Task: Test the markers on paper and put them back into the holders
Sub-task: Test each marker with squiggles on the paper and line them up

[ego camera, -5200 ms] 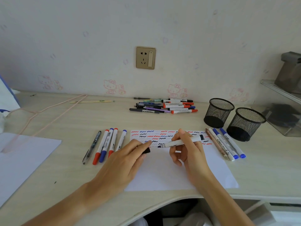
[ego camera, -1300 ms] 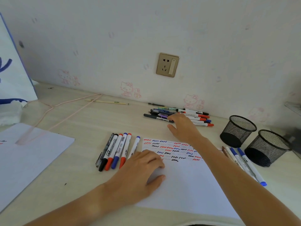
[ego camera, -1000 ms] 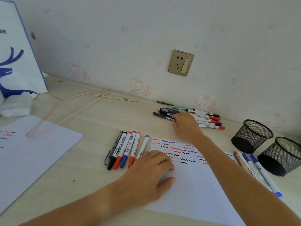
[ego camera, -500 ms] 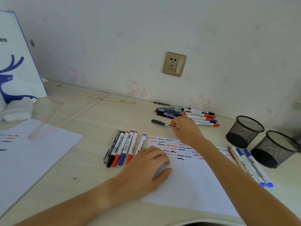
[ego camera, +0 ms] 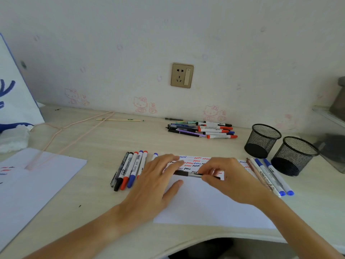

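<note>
The right hand [ego camera: 233, 178] pinches a dark pen [ego camera: 188, 173] between thumb and fingers [ego camera: 204, 177], clamped on the part of the barrel nearer the right. The pen lies almost level, its long axis running left to right just above the sheet of paper [ego camera: 211, 206], over the lowest row of squiggles. Its free left end points straight at the left hand [ego camera: 158, 184], whose fingers are straight and slightly apart, the fingertips [ego camera: 177, 162] reaching to or just beside that end (whether they actually touch it is too blurred to tell).

That end-on relation is what the next move seems to turn on: the left hand is the nearer one to the cap end, so pulling the cap off along the pen's axis looks like its job, while the right keeps the barrel steady and then writes.

A row of markers [ego camera: 130, 170] lies on the bench [ego camera: 104, 141] just left of the paper, three more pens [ego camera: 268, 176] to its right, and an untested pile [ego camera: 201, 129] near the wall. Both mesh holders [ego camera: 263, 140] stand to the right; nothing shows above their rims, so the returning step appears not yet begun.
</note>
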